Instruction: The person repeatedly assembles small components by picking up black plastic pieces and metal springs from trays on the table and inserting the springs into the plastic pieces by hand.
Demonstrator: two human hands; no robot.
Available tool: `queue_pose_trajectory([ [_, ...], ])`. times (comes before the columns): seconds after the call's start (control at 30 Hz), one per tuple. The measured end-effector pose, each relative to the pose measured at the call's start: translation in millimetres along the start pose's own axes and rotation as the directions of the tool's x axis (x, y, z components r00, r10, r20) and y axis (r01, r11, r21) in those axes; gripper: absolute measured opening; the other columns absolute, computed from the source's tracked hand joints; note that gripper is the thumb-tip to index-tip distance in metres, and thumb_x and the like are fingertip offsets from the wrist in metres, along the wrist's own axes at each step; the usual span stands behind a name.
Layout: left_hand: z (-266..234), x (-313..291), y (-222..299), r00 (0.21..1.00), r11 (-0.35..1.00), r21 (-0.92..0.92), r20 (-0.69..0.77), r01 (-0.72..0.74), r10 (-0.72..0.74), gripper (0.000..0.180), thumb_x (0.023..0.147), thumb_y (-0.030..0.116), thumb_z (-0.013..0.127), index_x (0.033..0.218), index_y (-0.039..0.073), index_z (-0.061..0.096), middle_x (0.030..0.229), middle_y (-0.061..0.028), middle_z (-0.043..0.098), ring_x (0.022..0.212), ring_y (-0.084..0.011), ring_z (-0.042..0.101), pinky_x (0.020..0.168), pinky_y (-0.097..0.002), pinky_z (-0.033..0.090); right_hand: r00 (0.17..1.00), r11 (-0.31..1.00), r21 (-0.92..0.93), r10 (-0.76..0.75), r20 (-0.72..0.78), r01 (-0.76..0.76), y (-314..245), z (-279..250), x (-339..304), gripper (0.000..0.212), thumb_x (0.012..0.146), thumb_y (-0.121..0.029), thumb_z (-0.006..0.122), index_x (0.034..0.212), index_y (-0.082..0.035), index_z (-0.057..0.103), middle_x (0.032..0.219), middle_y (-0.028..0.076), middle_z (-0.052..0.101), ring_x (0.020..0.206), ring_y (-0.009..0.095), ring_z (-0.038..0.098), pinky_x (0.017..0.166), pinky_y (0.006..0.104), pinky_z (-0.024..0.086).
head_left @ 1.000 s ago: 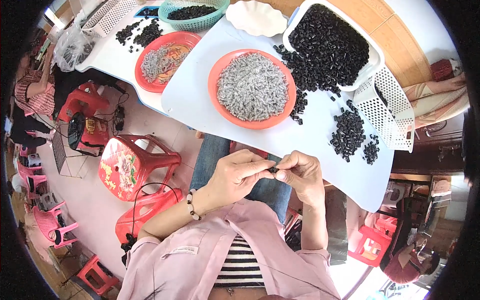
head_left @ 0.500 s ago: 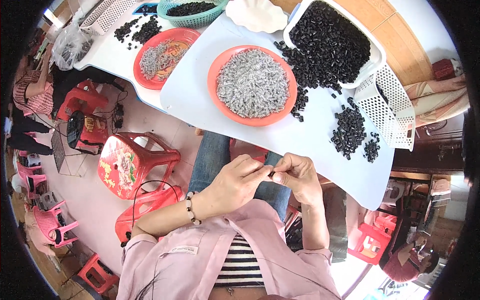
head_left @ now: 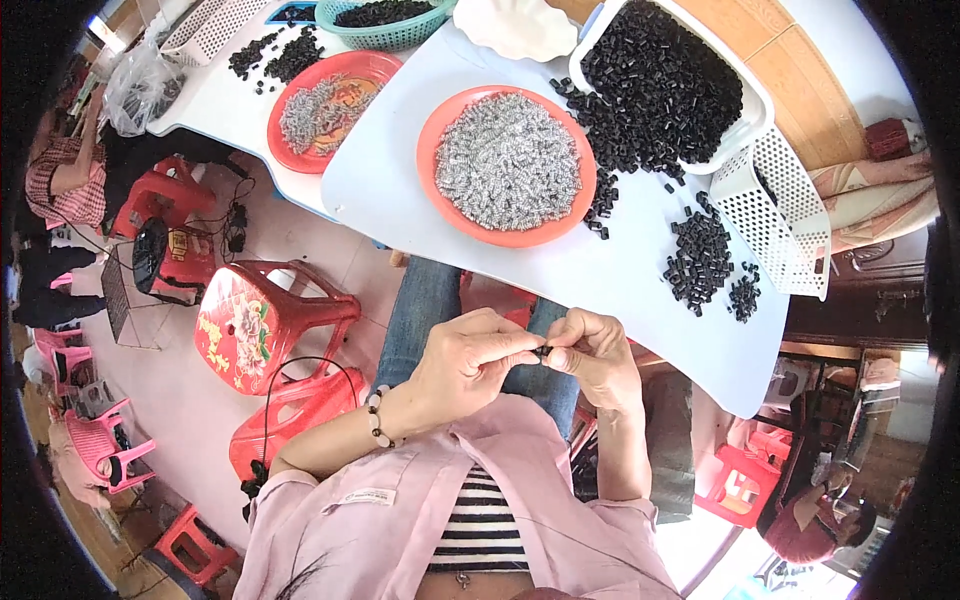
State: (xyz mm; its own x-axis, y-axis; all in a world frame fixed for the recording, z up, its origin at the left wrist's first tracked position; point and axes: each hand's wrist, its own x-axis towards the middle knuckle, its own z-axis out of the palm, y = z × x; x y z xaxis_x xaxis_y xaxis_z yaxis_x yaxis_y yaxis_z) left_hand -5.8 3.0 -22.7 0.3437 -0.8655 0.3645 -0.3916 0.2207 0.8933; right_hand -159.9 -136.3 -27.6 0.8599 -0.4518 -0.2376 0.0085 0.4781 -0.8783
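Evidently, as seen from the head view, the table (head_left: 620, 275) is pale and smooth, its near edge slanting from the left to a rounded near right corner. It carries an orange-red bowl (head_left: 505, 238) filled with small silvery pieces (head_left: 508, 160). To the right at the far side stands a white tray (head_left: 762, 105) heaped with short black pieces (head_left: 665, 85); these also lie loose beyond its left and near sides. Near the tray, at the right edge, a white perforated basket (head_left: 795, 215) is tilted. Two separate black heaps lie to its left, a larger one (head_left: 698, 258) and a smaller one (head_left: 744, 296). A white scalloped dish (head_left: 515, 28) sits at the far edge.

A second table (head_left: 228, 112) adjoins on the left, bearing a red plate (head_left: 282, 150) partly covered with silvery pieces, scattered black pieces and a teal basket (head_left: 385, 40).

Both left hand (head_left: 465, 358) and right hand (head_left: 603, 362) are raised over the lap, just off the table's near edge. Their fingertips meet, pinching a small black piece (head_left: 542, 352) between them; its detail is largely hidden.

On the pinkish tiled floor (head_left: 190, 430), left, stands a flower-printed red stool (head_left: 238, 330), with another red stool (head_left: 290, 425) nearer. One person (head_left: 68, 180) is at far left, another (head_left: 805, 530) at near right.
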Motion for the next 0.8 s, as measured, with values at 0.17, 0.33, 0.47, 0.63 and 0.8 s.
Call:
queue_pose_trajectory([
  [0.17, 3, -5, 3, 0.992, 0.982, 0.143, 0.022, -0.124, 0.122, 0.047, 0.067, -0.013, 0.065, 0.112, 0.001, 0.067, 0.092, -0.0102, 0.066, 0.075, -0.0262, 0.06, 0.066, -0.0355, 0.051, 0.999, 0.996, -0.082, 0.04, -0.019, -0.041, -4, 2, -3, 0.02, 0.077, -0.006, 0.082, 0.077, -0.003, 0.061, 0.078, 0.007, 0.067, 0.07, 0.011, 0.061, 0.061, 0.0206, 0.046],
  [0.33, 0, 1, 17, 0.969, 0.903, 0.349, 0.094, -0.249, 0.23, 0.053, 0.064, -0.009, 0.065, 0.116, 0.0, 0.065, 0.094, -0.0114, 0.063, 0.077, -0.0283, 0.059, 0.068, -0.038, 0.051, 0.997, 0.989, -0.122, 0.082, -0.011, -0.083, 3, -3, -3, 0.017, 0.08, -0.004, 0.079, 0.08, -0.002, 0.062, 0.078, 0.005, 0.066, 0.068, 0.008, 0.059, 0.06, 0.0198, 0.045],
  [0.47, 4, 8, 10, 0.998, 0.99, 0.127, 0.027, -0.061, 0.058, 0.04, 0.072, -0.01, 0.069, 0.11, 0.001, 0.068, 0.089, -0.011, 0.067, 0.077, -0.0266, 0.064, 0.065, -0.0352, 0.053, 0.998, 0.998, 0.054, -0.024, -0.059, 0.027, 1, 5, -10, 0.022, 0.082, -0.012, 0.079, 0.086, -0.002, 0.06, 0.08, 0.007, 0.066, 0.07, 0.01, 0.061, 0.062, 0.0199, 0.046],
  [0.63, 17, 5, -6, 0.982, 0.969, -0.184, -0.059, 0.166, -0.18, 0.021, 0.085, -0.004, 0.07, 0.106, 0.0, 0.071, 0.089, -0.0134, 0.071, 0.074, -0.0189, 0.068, 0.062, -0.0275, 0.053, 0.985, 0.981, -0.188, -0.085, -0.15, 0.056, -6, 10, -8, 0.013, 0.09, -0.005, 0.071, 0.097, -0.003, 0.06, 0.086, -0.002, 0.063, 0.078, 0.004, 0.057, 0.071, 0.0181, 0.044],
  [0.8, 20, 6, -10, 0.976, 0.954, -0.233, -0.063, 0.187, -0.207, 0.021, 0.086, -0.004, 0.069, 0.106, -0.001, 0.071, 0.09, -0.0113, 0.071, 0.074, -0.0148, 0.067, 0.063, -0.0265, 0.053, 0.968, 0.967, -0.224, -0.166, -0.187, 0.122, -1, 13, -7, 0.012, 0.09, -0.002, 0.069, 0.099, -0.002, 0.061, 0.088, -0.001, 0.064, 0.079, 0.005, 0.057, 0.073, 0.0191, 0.046],
])
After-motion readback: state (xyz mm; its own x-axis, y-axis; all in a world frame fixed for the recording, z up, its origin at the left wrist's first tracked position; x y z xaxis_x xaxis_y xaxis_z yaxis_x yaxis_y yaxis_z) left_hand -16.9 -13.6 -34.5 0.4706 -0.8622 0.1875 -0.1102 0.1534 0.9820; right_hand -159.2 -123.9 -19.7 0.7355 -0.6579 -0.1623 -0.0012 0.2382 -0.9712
